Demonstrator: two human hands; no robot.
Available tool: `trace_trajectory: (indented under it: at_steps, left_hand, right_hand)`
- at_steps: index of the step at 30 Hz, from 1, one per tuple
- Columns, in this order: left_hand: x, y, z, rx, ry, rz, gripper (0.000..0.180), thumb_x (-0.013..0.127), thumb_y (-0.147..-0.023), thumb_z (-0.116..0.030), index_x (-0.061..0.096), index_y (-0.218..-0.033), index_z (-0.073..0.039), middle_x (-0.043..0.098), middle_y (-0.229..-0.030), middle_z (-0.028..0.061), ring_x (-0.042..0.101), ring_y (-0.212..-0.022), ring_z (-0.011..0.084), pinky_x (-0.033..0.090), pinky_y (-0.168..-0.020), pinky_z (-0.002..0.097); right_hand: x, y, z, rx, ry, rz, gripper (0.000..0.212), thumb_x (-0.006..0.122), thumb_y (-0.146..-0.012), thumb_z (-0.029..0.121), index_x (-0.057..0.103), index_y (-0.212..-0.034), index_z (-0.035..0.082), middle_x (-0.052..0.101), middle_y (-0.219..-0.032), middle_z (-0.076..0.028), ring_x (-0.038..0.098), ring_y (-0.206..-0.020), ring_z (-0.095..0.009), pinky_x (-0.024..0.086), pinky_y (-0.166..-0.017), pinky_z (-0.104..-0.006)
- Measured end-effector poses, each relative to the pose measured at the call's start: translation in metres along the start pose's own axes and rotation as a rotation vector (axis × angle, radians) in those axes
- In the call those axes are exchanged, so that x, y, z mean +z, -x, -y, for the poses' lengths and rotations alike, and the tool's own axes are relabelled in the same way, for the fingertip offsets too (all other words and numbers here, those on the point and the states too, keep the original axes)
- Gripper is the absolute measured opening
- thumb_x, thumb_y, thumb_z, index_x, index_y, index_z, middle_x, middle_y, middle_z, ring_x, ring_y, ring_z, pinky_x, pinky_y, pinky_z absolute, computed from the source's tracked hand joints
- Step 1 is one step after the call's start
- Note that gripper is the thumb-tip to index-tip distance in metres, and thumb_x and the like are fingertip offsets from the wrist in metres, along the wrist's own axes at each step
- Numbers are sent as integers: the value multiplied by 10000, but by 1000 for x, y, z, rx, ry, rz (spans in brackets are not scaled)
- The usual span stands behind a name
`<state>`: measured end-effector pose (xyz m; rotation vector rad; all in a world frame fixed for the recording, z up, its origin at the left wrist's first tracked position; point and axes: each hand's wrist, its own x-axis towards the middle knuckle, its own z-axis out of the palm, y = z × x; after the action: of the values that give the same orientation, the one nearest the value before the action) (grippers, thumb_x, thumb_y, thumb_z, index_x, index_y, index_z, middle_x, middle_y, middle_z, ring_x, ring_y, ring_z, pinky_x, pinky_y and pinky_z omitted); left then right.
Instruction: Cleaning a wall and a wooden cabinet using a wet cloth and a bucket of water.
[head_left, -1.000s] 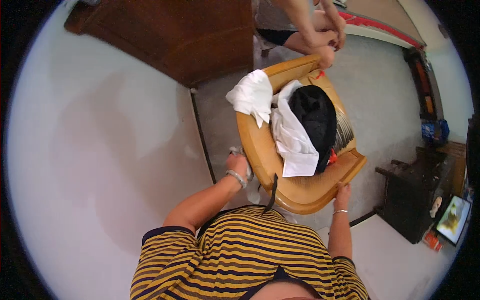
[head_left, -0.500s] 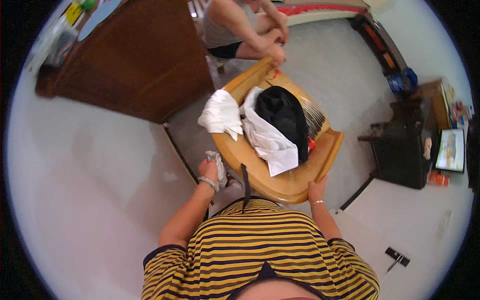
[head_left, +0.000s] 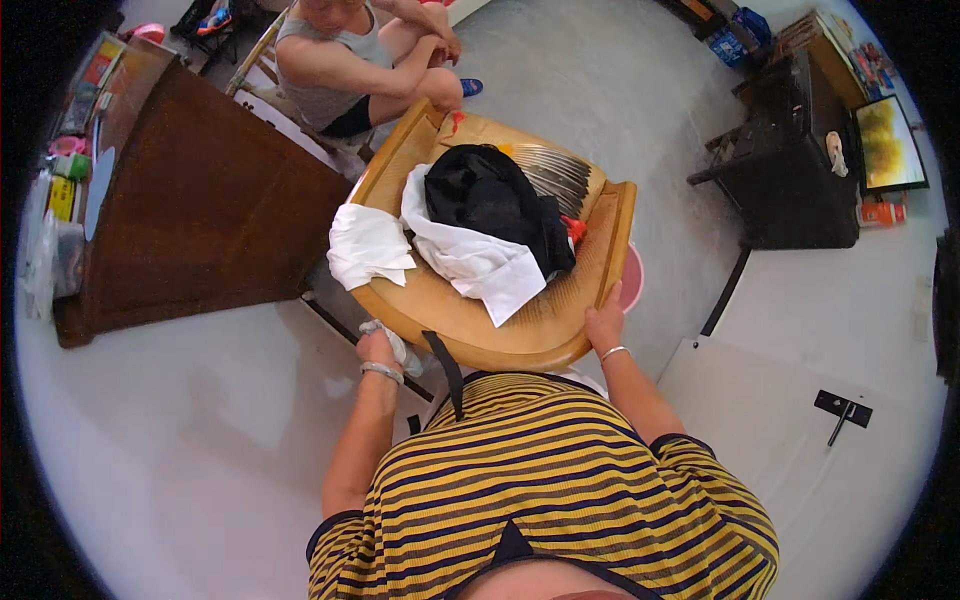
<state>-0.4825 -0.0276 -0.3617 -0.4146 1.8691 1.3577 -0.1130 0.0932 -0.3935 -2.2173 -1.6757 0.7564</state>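
Note:
In front of me is a curved wooden chair [head_left: 475, 354] with raised side edges. My right hand [head_left: 604, 326] is closed on its near right edge. A crumpled pale grey cloth [head_left: 402, 352] is bunched in my left hand [head_left: 377, 348], which is closed beside the near left edge; whether it touches the chair I cannot tell. On the chair lie a black garment [head_left: 480, 195] and a white garment [head_left: 465, 262], heaped together. Another white cloth [head_left: 368, 245] drapes over the left edge. A dark strap [head_left: 446, 372] hangs from the near edge.
Beyond the chair a person [head_left: 345, 65] sits with crossed arms. A brown wooden cabinet [head_left: 200, 210] stands left. A pink basin [head_left: 631, 275] is on the floor right of the chair. At the right are a black cabinet [head_left: 790, 160], a lit screen [head_left: 888, 145] and a door handle [head_left: 843, 408].
The view has swung to the right and the chair now sits further left and higher in it. A pink basin has come into sight. Both hands keep their hold.

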Motion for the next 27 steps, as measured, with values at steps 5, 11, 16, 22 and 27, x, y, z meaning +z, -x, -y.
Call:
trace_trajectory:
  at_steps: [5, 11, 16, 22, 27]
  left_hand:
    - [16, 21, -8, -72, -54, -58, 227, 528, -761, -106, 566, -936, 33, 593, -843, 117, 588, -728, 265, 463, -607, 396]
    - [-2, 19, -4, -85, -285, 23, 184, 576, -776, -148, 598, -873, 7, 587, -773, 86, 564, -704, 212, 443, -600, 376]
    - [-7, 36, -26, -7, -405, 164, 102, 526, -763, -95, 590, -779, -17, 588, -742, 79, 556, -653, 196, 414, -553, 336]
    - [-54, 2, -17, -82, -213, 143, 111, 525, -762, -78, 598, -771, 4, 602, -723, 93, 596, -626, 205, 457, -547, 344]
    - [-106, -56, 17, -304, 340, 164, 110, 544, -743, -67, 596, -751, 30, 604, -713, 112, 611, -629, 247, 471, -544, 369]
  right_hand:
    - [-6, -15, -1, -14, 41, 6, 781, 547, -663, 87, 193, -1349, -36, 590, -887, -264, 580, -788, -396, 461, -740, -454]
    - [-8, -52, -21, -90, 42, 15, 757, 574, -673, 107, 236, -1344, 16, 594, -948, -251, 568, -868, -418, 454, -790, -444]
    - [-35, -54, 4, 7, 12, 197, 757, 571, -678, 95, 233, -1349, 6, 555, -1058, -268, 546, -953, -407, 442, -827, -423]
    - [-8, -41, -17, -139, 76, 59, 767, 575, -671, 101, 223, -1343, -12, 538, -1091, -279, 533, -979, -410, 428, -851, -426]
    - [-3, -28, -1, -24, 101, 109, 772, 590, -662, 105, 235, -1337, -17, 485, -1166, -292, 490, -1046, -412, 395, -897, -429]
